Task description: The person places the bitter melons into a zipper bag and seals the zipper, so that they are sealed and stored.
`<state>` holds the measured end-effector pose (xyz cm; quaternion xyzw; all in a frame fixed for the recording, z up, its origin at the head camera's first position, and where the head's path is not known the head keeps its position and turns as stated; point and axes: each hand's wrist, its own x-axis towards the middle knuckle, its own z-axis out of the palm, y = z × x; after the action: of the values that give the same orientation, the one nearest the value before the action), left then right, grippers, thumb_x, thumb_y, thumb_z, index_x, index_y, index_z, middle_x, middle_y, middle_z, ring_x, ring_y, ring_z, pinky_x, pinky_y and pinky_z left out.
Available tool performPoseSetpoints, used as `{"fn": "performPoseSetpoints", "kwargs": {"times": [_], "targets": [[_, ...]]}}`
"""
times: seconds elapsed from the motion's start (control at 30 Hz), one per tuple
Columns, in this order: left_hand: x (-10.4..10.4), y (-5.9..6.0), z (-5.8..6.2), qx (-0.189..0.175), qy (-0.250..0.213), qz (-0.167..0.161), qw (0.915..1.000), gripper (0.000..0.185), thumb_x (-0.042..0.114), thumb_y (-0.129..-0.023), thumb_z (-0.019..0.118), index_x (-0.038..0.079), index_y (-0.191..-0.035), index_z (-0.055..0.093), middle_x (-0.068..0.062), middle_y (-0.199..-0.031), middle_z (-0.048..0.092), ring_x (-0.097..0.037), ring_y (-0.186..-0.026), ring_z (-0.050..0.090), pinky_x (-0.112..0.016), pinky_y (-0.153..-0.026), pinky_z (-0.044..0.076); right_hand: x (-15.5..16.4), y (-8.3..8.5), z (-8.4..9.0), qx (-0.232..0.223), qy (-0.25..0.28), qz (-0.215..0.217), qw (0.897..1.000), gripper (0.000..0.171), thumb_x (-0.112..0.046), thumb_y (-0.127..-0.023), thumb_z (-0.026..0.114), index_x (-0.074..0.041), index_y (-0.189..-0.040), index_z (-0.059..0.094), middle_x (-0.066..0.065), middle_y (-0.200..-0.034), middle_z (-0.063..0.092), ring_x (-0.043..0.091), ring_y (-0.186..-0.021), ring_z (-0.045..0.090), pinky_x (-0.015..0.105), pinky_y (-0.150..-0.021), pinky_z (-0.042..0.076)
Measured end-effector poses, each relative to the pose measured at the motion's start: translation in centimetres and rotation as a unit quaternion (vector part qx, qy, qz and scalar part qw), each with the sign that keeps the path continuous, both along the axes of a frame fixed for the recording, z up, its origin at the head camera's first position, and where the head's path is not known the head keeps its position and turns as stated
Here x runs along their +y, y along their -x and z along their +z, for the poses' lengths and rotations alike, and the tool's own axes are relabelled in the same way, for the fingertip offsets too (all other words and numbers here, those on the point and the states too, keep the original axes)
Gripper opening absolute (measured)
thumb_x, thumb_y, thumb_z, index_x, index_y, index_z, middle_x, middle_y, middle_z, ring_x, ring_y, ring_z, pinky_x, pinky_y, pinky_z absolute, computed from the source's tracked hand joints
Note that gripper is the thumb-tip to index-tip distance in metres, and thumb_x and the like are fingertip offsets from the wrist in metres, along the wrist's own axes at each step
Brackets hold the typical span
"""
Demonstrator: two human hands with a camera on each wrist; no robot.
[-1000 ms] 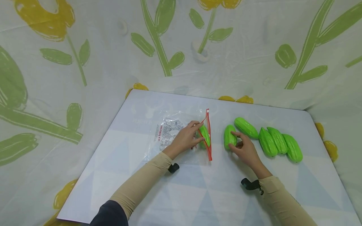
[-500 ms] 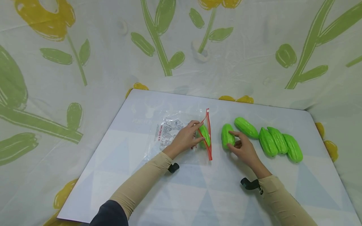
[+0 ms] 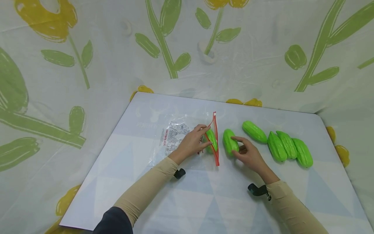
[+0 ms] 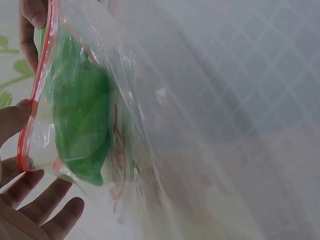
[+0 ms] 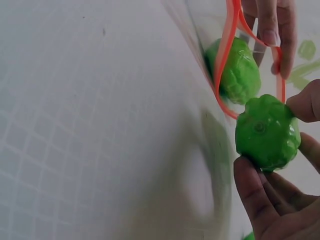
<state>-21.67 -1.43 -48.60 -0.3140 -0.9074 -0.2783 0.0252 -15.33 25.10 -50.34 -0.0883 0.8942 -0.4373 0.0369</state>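
Observation:
A clear zip bag (image 3: 160, 143) with a red zip edge (image 4: 35, 100) and printed drawings lies on the table, its mouth facing right. My left hand (image 3: 188, 144) pinches the zip edge and spreads the mouth. Just inside the mouth lies one glossy green bitter melon (image 5: 241, 75), seen through the plastic in the left wrist view. My right hand (image 3: 251, 156) grips another bitter melon (image 3: 229, 140) by its sides between thumb and fingers, lengthwise beside the mouth. In the right wrist view its lumpy end (image 5: 265, 132) overlaps the red edge.
Right of my right hand, several more bitter melons (image 3: 277, 148) lie on the table, one of them (image 3: 253, 130) set apart and slanted. The pale table (image 3: 187, 208) has blue triangles. A flower-printed curtain (image 3: 239, 65) hangs behind its far edge.
My right hand has moved left with its bitter melon, closer to the bag's mouth. My left hand and the bag have stayed in place.

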Motion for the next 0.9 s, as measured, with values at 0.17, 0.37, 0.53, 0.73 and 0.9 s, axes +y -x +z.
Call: {"fn": "performPoseSetpoints", "kwargs": {"times": [0.17,0.37,0.53,0.73,0.9], "targets": [[0.1,0.0,0.0,0.005,0.007,0.0,1.0,0.069,0.043,-0.083,0.067,0.012,-0.14,0.043,0.0,-0.134,0.043,-0.012,-0.089,0.056,-0.026,-0.083,0.049,-0.3,0.0,-0.1,0.002,0.01,0.027,1.0,0.056,-0.033,-0.085,0.067,-0.03,-0.136,0.043,0.003,-0.138,0.042,0.019,-0.094,0.057,0.036,-0.079,0.051],[0.1,-0.1,0.1,0.011,0.012,0.0,0.9999,0.068,0.043,-0.084,0.066,0.013,-0.14,0.043,-0.001,-0.134,0.043,-0.012,-0.096,0.055,-0.028,-0.086,0.049,-0.4,0.0,-0.2,-0.013,0.027,0.054,0.998,0.054,-0.032,-0.085,0.067,-0.033,-0.134,0.044,-0.002,-0.135,0.045,0.019,-0.091,0.059,0.033,-0.076,0.051],[0.2,-0.1,0.1,0.01,0.018,0.003,0.9998,0.068,0.044,-0.084,0.065,0.015,-0.141,0.042,-0.001,-0.134,0.043,-0.012,-0.097,0.056,-0.028,-0.086,0.049,-0.6,0.0,-0.3,-0.017,0.02,0.073,0.997,0.053,-0.026,-0.085,0.068,-0.03,-0.134,0.046,-0.001,-0.131,0.048,0.017,-0.089,0.058,0.031,-0.076,0.051],[0.3,0.1,0.1,0.001,0.024,0.007,0.9997,0.069,0.045,-0.083,0.066,0.017,-0.142,0.04,0.001,-0.134,0.042,-0.013,-0.104,0.054,-0.028,-0.089,0.048,-1.7,-0.6,1.4,-0.02,0.029,0.102,0.994,0.054,-0.014,-0.086,0.067,-0.015,-0.135,0.046,0.009,-0.132,0.048,0.024,-0.088,0.058,0.036,-0.078,0.051],[0.4,0.1,0.0,-0.003,0.025,0.011,0.9996,0.07,0.044,-0.083,0.067,0.017,-0.141,0.041,0.001,-0.134,0.042,-0.014,-0.104,0.055,-0.028,-0.089,0.048,-2.4,-1.1,3.2,-0.029,0.036,0.117,0.992,0.053,-0.011,-0.086,0.066,-0.01,-0.135,0.046,0.011,-0.134,0.047,0.026,-0.09,0.059,0.04,-0.08,0.05]]}}
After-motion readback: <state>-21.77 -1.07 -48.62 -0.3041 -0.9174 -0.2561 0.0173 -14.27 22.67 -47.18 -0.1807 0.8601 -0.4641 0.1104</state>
